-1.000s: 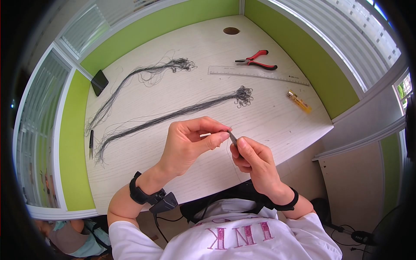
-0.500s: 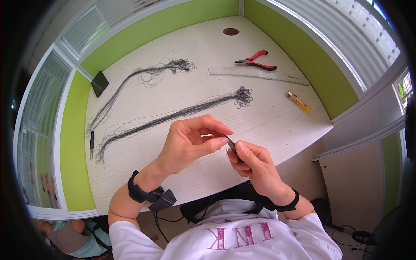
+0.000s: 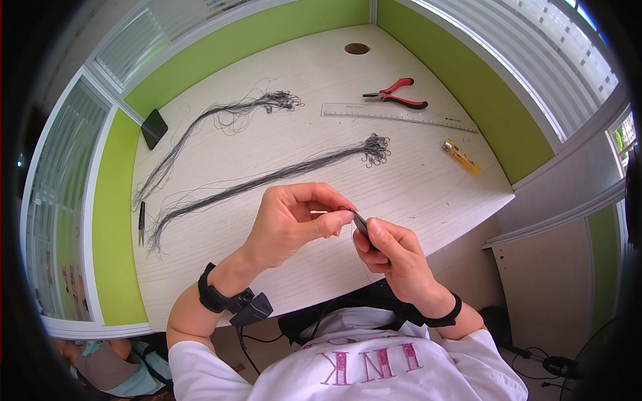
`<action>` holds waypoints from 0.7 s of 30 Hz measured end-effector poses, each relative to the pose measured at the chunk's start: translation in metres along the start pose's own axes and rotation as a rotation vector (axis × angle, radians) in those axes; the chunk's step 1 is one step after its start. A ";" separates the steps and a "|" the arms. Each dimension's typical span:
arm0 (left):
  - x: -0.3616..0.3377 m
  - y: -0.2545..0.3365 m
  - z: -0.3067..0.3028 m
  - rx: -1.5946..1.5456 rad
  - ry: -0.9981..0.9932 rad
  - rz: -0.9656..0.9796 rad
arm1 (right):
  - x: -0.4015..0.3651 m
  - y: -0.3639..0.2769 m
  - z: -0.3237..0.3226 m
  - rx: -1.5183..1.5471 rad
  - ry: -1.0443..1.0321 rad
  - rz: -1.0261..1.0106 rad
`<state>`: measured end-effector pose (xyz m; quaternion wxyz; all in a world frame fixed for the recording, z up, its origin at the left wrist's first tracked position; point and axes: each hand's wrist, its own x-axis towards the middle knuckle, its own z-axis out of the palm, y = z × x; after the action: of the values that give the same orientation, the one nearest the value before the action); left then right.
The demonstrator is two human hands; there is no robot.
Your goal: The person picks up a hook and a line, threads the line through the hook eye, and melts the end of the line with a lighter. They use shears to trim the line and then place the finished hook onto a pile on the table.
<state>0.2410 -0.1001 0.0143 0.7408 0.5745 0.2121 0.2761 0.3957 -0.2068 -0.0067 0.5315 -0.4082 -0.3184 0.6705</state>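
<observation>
My left hand is closed in a pinch, thumb against forefinger, above the front part of the desk. What lies between those fingertips is too small to make out. In my right hand is a dark tapered tool, its tip touching or nearly touching the left fingertips. A thin line hangs down between the hands. Behind them, a bundle of dark lines with hooks stretches across the desk, its hooks gathered at the right end. A second bundle of hooked lines lies farther back.
Red-handled pliers, a clear ruler and a yellow lighter lie at the right of the desk. At the left are a black-handled small tool and a phone-like black object. Green partitions enclose the desk.
Both hands have shifted very slightly, the left one a little lower and the right one a little to the right. The grips look the same, and the desk items have not moved.
</observation>
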 end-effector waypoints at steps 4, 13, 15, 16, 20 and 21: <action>0.000 0.004 0.001 0.041 0.007 -0.038 | -0.001 0.000 0.000 -0.002 0.002 0.001; -0.002 0.006 0.001 0.116 0.040 -0.067 | 0.000 -0.001 -0.001 0.039 -0.038 0.043; -0.002 0.006 0.002 0.116 0.044 -0.072 | 0.000 0.000 -0.001 0.064 -0.045 0.055; -0.002 0.007 0.005 0.119 0.061 -0.064 | 0.000 -0.001 -0.001 0.064 -0.046 0.056; -0.002 0.007 0.006 0.118 0.077 -0.055 | -0.001 -0.004 0.000 0.114 -0.046 0.099; -0.002 0.007 0.006 0.118 0.077 -0.055 | -0.001 -0.004 0.001 0.125 -0.045 0.107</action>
<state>0.2424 -0.1046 0.0226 0.7042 0.6000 0.2720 0.2648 0.3971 -0.2067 -0.0025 0.5122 -0.3751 -0.2656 0.7256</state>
